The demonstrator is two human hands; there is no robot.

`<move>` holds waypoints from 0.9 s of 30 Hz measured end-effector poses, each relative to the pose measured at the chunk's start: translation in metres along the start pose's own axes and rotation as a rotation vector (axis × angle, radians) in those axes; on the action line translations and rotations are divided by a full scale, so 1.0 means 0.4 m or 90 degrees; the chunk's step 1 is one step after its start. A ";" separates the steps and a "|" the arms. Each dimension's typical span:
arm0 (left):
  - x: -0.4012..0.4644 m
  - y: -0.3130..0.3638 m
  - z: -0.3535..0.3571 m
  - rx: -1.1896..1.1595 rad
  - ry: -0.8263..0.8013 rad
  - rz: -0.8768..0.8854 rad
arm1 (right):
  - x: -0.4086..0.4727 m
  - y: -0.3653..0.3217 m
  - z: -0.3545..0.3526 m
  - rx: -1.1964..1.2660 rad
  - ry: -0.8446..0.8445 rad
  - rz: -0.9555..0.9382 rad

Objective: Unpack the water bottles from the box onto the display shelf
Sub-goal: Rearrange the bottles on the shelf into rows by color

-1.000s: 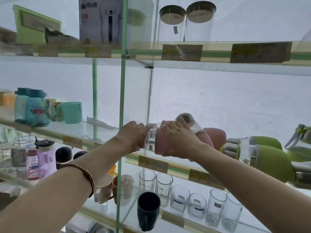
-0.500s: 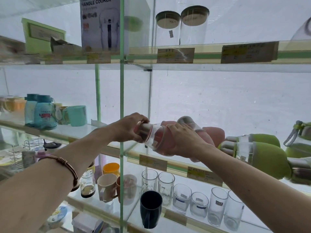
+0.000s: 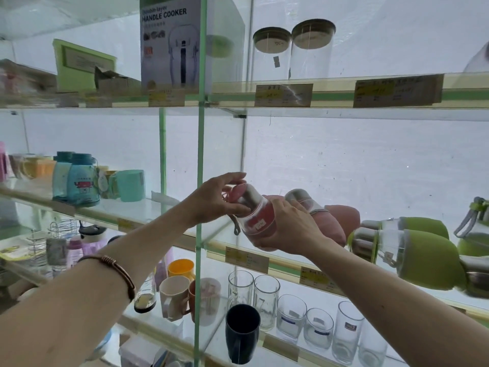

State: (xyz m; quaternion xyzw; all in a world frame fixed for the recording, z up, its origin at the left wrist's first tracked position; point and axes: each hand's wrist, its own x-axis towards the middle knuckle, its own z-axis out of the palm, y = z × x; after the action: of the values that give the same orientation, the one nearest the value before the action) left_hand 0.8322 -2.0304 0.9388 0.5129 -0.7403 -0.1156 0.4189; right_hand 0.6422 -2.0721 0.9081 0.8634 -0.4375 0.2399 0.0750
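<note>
Above the middle glass shelf [image 3: 158, 210], a tilted pink bottle [image 3: 258, 217] sits between both hands: left hand [image 3: 211, 200] pinches its cap end, right hand [image 3: 288, 229] wraps its body.

Two bare forearms, no sleeves in view. Left wrist carries a brown bangle [image 3: 116, 271] — thin bands bound with coiled wire. Right wrist unadorned.

Clear drinking glasses [image 3: 291, 317], dark mug [image 3: 242, 332], cooker box [image 3: 170, 43], lidded jars [image 3: 312, 49]
</note>
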 end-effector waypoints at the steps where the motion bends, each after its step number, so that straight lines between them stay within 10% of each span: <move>1: -0.005 -0.004 0.010 -0.034 0.027 -0.014 | 0.001 0.001 0.000 0.002 0.006 0.001; 7: -0.019 -0.027 0.086 -0.307 0.157 -0.109 | 0.021 -0.002 0.022 0.067 0.013 0.009; 15: 0.042 0.000 0.079 0.013 0.217 -0.069 | 0.029 -0.032 0.056 0.327 -0.044 0.065; 20: 0.028 -0.034 0.071 0.027 0.069 -0.070 | 0.043 -0.026 0.088 0.328 -0.011 0.119; 27: 0.009 -0.054 0.100 -0.052 0.194 -0.139 | 0.043 -0.044 0.105 0.332 -0.029 0.140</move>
State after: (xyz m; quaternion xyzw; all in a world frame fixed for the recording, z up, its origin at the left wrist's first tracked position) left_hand 0.8167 -2.0534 0.9028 0.5840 -0.6032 -0.1113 0.5317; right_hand 0.6796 -2.0881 0.8812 0.8061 -0.4533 0.3319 -0.1860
